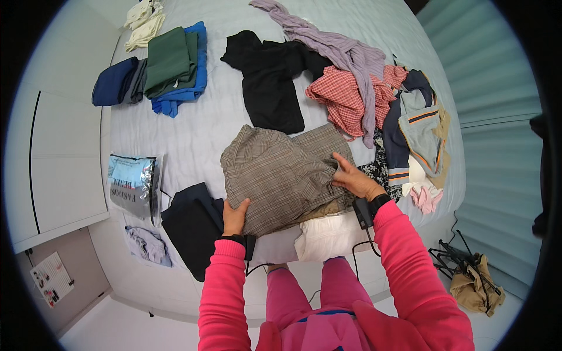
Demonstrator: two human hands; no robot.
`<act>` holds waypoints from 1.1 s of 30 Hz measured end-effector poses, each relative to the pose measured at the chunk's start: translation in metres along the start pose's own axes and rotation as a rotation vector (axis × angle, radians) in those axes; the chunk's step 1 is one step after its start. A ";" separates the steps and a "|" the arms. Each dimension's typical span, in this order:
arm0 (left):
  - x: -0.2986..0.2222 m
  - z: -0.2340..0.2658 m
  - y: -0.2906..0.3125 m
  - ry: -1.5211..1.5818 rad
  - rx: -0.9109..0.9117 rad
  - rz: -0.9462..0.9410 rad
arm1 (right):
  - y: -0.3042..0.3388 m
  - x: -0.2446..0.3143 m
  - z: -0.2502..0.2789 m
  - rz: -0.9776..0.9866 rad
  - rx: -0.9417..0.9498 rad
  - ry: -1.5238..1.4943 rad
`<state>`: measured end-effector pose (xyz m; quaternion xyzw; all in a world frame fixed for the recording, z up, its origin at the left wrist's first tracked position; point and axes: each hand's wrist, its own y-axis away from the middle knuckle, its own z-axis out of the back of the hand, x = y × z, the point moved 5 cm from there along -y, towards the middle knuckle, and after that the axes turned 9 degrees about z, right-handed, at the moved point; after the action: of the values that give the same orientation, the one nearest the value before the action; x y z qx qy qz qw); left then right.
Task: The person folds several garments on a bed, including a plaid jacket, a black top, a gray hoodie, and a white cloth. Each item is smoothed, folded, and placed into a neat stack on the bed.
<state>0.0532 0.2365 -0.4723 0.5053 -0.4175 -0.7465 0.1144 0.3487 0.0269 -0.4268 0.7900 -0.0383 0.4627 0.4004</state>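
Two legs in pink trousers [287, 295] stand at the near edge of a bed [158, 134]. On this edge lie a folded white garment [328, 238], to the right, and a folded black garment [186, 234], to the left. Just beyond is a brown-grey plaid garment [275, 175], spread in loose folds at the centre. The left hand [236, 217] grips its near left edge, thumb above the cloth and fingers partly hidden; the right hand [358, 178] holds a bunched fold at its right side between thumb and forefinger. Well to the left rests a clear plastic garment package [133, 186]. To the right, a black-and-white floral garment [374, 168] lies beside a navy-and-grey garment with orange stripes [422, 120]. Farther back, a red gingham garment [339, 102] is crossed by a long mauve scarf [345, 50]; a black short-sleeved top [269, 82] lies flat beside them. At the far left, a folded green garment [170, 61] sits on blue cloth [200, 58], next to a folded navy garment [113, 83]; cream garments [145, 29] lie behind.
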 end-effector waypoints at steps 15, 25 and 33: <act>-0.103 -0.088 0.071 -0.655 -0.018 -0.923 | 0.004 0.059 -0.025 1.077 0.190 1.417; -0.084 -0.150 0.043 -0.460 0.204 -0.591 | -0.001 0.066 -0.041 0.573 0.405 0.964; -0.108 -0.143 0.058 -0.374 0.115 -0.715 | -0.003 0.025 -0.017 0.314 0.030 0.480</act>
<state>0.2101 0.1915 -0.3783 0.4797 -0.2700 -0.7937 -0.2589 0.3524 0.0484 -0.4054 0.6481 -0.0574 0.6934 0.3096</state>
